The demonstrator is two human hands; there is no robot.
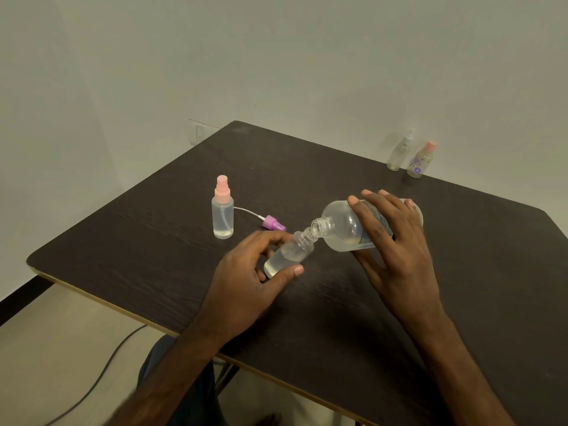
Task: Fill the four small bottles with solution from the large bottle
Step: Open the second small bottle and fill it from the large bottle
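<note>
— Where were your hands at that moment?

— Your left hand (246, 273) was curled around an uncapped small bottle (289, 255), thumb against its lower side near the base, fingers wrapped over the far side. You held it tilted, neck pointing up and to the right, just above the dark table (461, 302). It already had clear liquid in the lower part.

— And the right?

— Your right hand (393, 238) gripped the large bottle (344, 227) from above, fingers spread over its labelled body, thumb underneath. You had tipped it nearly onto its side, open mouth aimed down and left, meeting the small bottle's neck. The two mouths touched or nearly so; a stream could not be made out.

— What about the other bottles?

— A pink-capped bottle (222, 210) stood upright to the left of your left hand, well clear of it, with some liquid at the bottom. A purple spray cap (273, 224) with its white tube lay on the table between that bottle and your left fingers. Two more stood far off at the table's back edge, right of centre: a clear bottle (399, 152) with a pale cap and a flowered bottle (419, 161) with a pink cap, just beside each other.
</note>
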